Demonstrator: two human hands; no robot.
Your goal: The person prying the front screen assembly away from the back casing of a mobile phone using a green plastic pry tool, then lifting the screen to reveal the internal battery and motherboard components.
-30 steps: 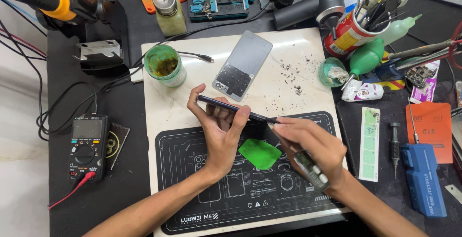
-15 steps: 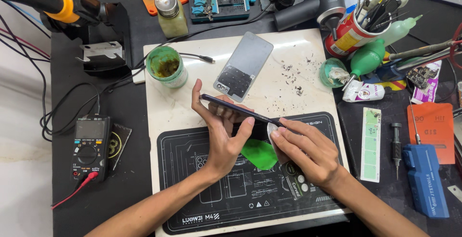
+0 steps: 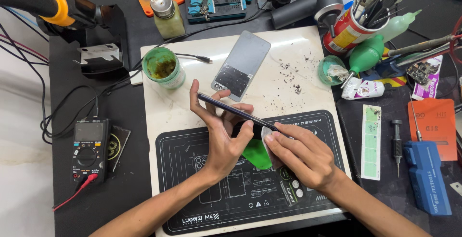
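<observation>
Gripping a dark phone (image 3: 236,113) edge-up, the left hand (image 3: 219,138); right hand (image 3: 301,153) pinching a white pick (image 3: 266,134).

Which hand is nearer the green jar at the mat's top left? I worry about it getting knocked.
Left. The left hand, holding the phone, has its fingertips just below and right of the green jar; the right hand lies farther right, beyond the phone.

I see my left hand (image 3: 222,136) raised off the mat (image 3: 192,169), palm turned inward, thumb and fingers spread and curled in a clamp. My right hand (image 3: 301,153) lies just beside it toward the mat's right edge, fingers pinched together and pointing left. Both forearms reach in from the near edge.
</observation>
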